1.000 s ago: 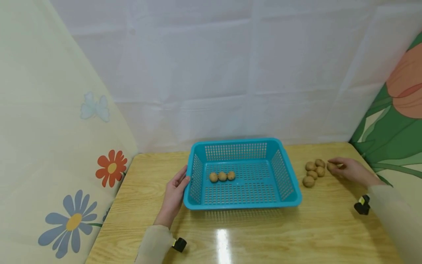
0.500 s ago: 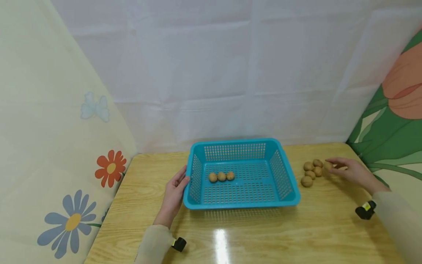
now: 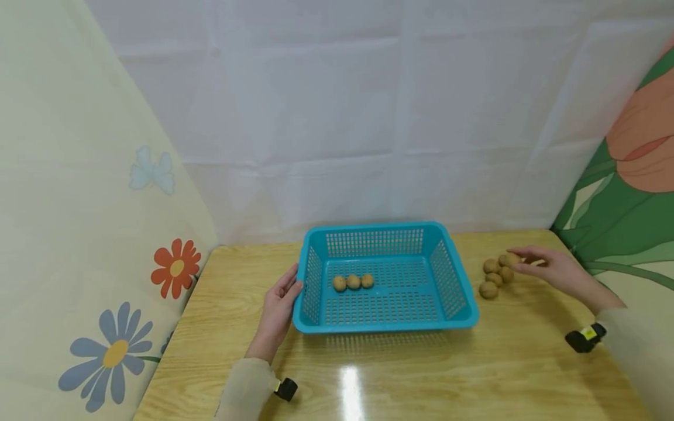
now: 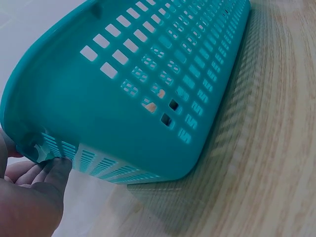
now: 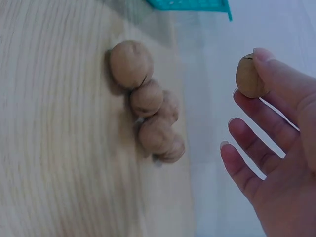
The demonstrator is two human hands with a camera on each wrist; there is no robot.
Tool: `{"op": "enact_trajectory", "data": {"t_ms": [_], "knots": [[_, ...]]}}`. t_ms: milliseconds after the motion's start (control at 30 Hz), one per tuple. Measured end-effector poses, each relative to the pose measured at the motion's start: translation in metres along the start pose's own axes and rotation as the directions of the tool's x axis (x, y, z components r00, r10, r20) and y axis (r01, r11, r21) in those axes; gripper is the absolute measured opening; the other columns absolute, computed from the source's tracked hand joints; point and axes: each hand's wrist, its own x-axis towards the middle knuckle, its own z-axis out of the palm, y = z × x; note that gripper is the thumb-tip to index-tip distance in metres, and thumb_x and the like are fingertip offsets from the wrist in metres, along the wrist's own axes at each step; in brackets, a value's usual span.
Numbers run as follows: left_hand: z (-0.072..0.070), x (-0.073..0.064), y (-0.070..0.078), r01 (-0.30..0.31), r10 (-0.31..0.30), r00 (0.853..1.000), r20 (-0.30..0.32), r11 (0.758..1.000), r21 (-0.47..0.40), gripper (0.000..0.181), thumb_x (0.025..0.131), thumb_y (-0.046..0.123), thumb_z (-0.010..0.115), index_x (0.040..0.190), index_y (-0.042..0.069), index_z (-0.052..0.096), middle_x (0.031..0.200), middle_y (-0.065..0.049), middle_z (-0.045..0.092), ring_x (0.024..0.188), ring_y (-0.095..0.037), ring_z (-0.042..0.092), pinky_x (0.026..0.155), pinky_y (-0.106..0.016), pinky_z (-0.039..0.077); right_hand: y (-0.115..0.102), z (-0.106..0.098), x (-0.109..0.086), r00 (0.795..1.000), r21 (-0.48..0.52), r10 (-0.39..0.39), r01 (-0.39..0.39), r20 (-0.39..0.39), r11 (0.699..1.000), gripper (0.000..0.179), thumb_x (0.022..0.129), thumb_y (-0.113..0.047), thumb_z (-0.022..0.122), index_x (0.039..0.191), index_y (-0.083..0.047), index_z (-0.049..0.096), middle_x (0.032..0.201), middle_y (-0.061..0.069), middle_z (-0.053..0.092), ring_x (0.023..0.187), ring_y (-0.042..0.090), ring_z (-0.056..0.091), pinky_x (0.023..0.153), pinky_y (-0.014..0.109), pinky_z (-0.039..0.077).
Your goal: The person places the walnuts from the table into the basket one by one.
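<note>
A blue-green plastic basket (image 3: pixel 387 328) with slotted walls stands on the table, and my left hand (image 3: pixel 275 310) grips its left rim. In the left wrist view the fingers (image 4: pixel 55 173) curl against the basket's end wall. Inside the basket, 3 walnuts (image 3: pixel 353 282) lie in a row toward the left. My right hand (image 5: pixel 281 133) pinches a walnut (image 5: pixel 250 76) between thumb and index finger, the other fingers spread apart. In the right wrist view, this walnut is held up off the table. Beside it, several loose walnuts (image 5: pixel 155 134) sit clustered on the wood, right of the basket.
The wooden table (image 3: pixel 411 374) runs back to a white cloth backdrop (image 3: pixel 326 117). Flower-printed panels flank it, one on the left (image 3: pixel 58 193) and one on the right (image 3: pixel 642 228). Each wrist carries a small black camera, like the right wrist camera (image 3: pixel 584 338).
My right hand has lifted the walnut from the right end of the cluster and moved left with it, over the other walnuts. The left hand and basket stay in place.
</note>
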Motion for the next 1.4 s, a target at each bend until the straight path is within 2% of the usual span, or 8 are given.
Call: {"op": "enact_trajectory", "data": {"t_ms": [100, 267, 467, 633, 833, 1000, 1200, 1400], "knots": [[0.000, 0.001, 0.000, -0.007, 0.007, 1.000, 0.006, 1.000, 0.005, 0.054, 0.110, 0.014, 0.054, 0.161, 0.009, 0.039, 0.162, -0.012, 0.044, 0.149, -0.026, 0.042, 0.112, -0.033, 0.044, -0.012, -0.002, 0.003, 1.000, 0.002, -0.024, 0.024, 0.014, 1.000, 0.052, 0.106, -0.030, 0.063, 0.150, -0.004, 0.055, 0.133, 0.022, 0.062, 0.106, 0.020, 0.060, 0.080, 0.037, 0.055], [0.000, 0.001, 0.002, -0.020, 0.020, 1.000, 0.011, 1.000, -0.003, 0.054, 0.109, 0.014, 0.055, 0.161, 0.008, 0.039, 0.163, -0.013, 0.043, 0.150, -0.028, 0.041, 0.111, -0.029, 0.045, -0.033, -0.001, 0.010, 0.997, 0.008, -0.073, 0.073, 0.024, 0.997, 0.049, 0.106, -0.030, 0.064, 0.148, -0.007, 0.058, 0.133, 0.017, 0.064, 0.108, 0.020, 0.061, 0.081, 0.035, 0.055], [-0.001, 0.000, 0.004, -0.029, 0.029, 1.000, 0.011, 0.999, -0.013, 0.054, 0.109, 0.014, 0.055, 0.161, 0.007, 0.039, 0.163, -0.013, 0.043, 0.150, -0.026, 0.040, 0.111, -0.028, 0.045, -0.058, 0.003, 0.021, 0.995, 0.041, -0.054, 0.051, 0.079, 0.998, 0.054, 0.105, -0.041, 0.063, 0.150, -0.013, 0.056, 0.134, 0.014, 0.064, 0.117, 0.032, 0.061, 0.088, 0.044, 0.054], [-0.002, -0.001, 0.003, -0.020, 0.020, 1.000, 0.021, 1.000, -0.008, 0.055, 0.109, 0.014, 0.055, 0.161, 0.007, 0.038, 0.163, -0.013, 0.042, 0.150, -0.026, 0.040, 0.113, -0.030, 0.043, -0.075, 0.009, 0.033, 0.992, 0.055, -0.097, 0.093, 0.076, 0.994, 0.052, 0.104, -0.039, 0.064, 0.149, -0.013, 0.058, 0.134, 0.011, 0.064, 0.117, 0.029, 0.060, 0.094, 0.048, 0.053], [-0.002, 0.000, 0.002, -0.019, 0.019, 1.000, 0.013, 1.000, -0.014, 0.055, 0.109, 0.013, 0.055, 0.161, 0.006, 0.039, 0.163, -0.014, 0.042, 0.150, -0.025, 0.040, 0.111, -0.026, 0.045, -0.093, 0.018, 0.050, 0.989, 0.053, -0.118, 0.114, 0.092, 0.992, 0.054, 0.103, -0.041, 0.065, 0.150, -0.015, 0.058, 0.139, 0.011, 0.063, 0.118, 0.028, 0.060, 0.097, 0.049, 0.052], [-0.002, 0.000, 0.001, -0.023, 0.024, 1.000, 0.014, 1.000, -0.017, 0.055, 0.109, 0.011, 0.055, 0.161, 0.006, 0.039, 0.163, -0.014, 0.042, 0.150, -0.026, 0.041, 0.109, -0.024, 0.046, -0.106, 0.026, 0.063, 0.975, 0.076, -0.193, 0.186, 0.109, 0.980, 0.047, 0.103, -0.033, 0.068, 0.144, -0.011, 0.062, 0.135, 0.010, 0.066, 0.117, 0.028, 0.061, 0.099, 0.050, 0.052], [-0.002, 0.000, 0.000, -0.029, 0.029, 0.999, 0.013, 0.999, -0.025, 0.055, 0.109, 0.011, 0.054, 0.161, 0.005, 0.038, 0.163, -0.015, 0.042, 0.149, -0.027, 0.041, 0.107, -0.022, 0.048, -0.121, 0.038, 0.081, 0.964, 0.101, -0.231, 0.219, 0.135, 0.971, 0.048, 0.100, -0.034, 0.072, 0.142, -0.012, 0.063, 0.127, 0.007, 0.069, 0.116, 0.027, 0.063, 0.098, 0.050, 0.053], [0.000, 0.000, 0.000, -0.030, 0.031, 1.000, 0.008, 0.999, -0.018, 0.054, 0.108, 0.009, 0.055, 0.160, 0.005, 0.039, 0.161, -0.016, 0.043, 0.148, -0.027, 0.042, 0.101, -0.017, 0.051, -0.130, 0.055, 0.097, 0.948, 0.117, -0.265, 0.247, 0.177, 0.962, 0.050, 0.099, -0.028, 0.074, 0.142, -0.007, 0.062, 0.130, 0.011, 0.069, 0.119, 0.033, 0.064, 0.093, 0.050, 0.057]]}}
